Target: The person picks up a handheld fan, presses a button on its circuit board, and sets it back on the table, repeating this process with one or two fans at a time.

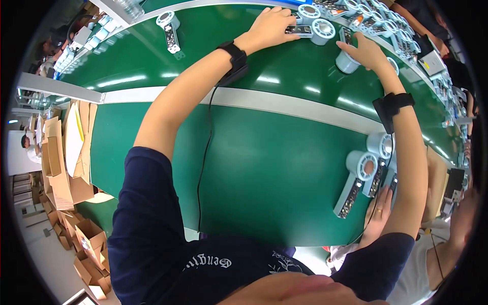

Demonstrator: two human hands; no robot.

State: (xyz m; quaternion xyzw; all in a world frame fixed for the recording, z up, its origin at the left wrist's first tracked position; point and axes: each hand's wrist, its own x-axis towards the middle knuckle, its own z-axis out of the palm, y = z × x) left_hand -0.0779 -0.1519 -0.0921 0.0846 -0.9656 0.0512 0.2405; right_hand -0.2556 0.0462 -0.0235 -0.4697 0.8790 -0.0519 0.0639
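Observation:
At the far middle of the green work surface, my left hand (273,28) is closed round the handle end of a light-blue housing (322,31). This housing has a round, hollow head and an open handle with a circuit board inside. A second similar housing (308,11) lies just behind it, partly hidden by my fingers. To the right, my right hand (368,52) has its thumb and fingers about the handle of another light-blue housing (347,63), whose round head points toward me. The grip is partly hidden by my hand.
One housing (170,31) lies alone at the far left. Many more are crowded at the far right (386,28). Nearer, several housings (362,165) lie beside a co-worker's hand (378,212). A pale rail (284,104) crosses the green table. Black cables hang from my wrist straps.

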